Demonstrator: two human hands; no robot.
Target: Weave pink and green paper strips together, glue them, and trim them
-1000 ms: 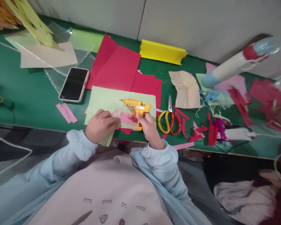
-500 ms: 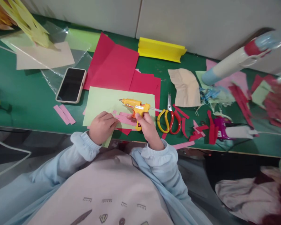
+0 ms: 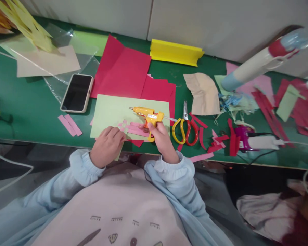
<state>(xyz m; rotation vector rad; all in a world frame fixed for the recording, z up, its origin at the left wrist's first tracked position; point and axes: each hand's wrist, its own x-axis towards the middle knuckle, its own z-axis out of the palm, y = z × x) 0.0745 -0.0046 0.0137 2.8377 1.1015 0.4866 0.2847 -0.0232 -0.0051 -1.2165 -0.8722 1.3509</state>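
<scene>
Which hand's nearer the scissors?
Right. The right hand, holding the yellow glue gun, is just left of the scissors; the left hand is farther left, by the green paper.

A yellow hot glue gun with an orange trigger is tipped on its side over a pale green paper sheet, metal nozzle leftward, handle toward the desk's front edge, a translucent glue stick protruding from its rear. The sheet lies flat near that edge; pink paper strips lie on its near half.
</scene>
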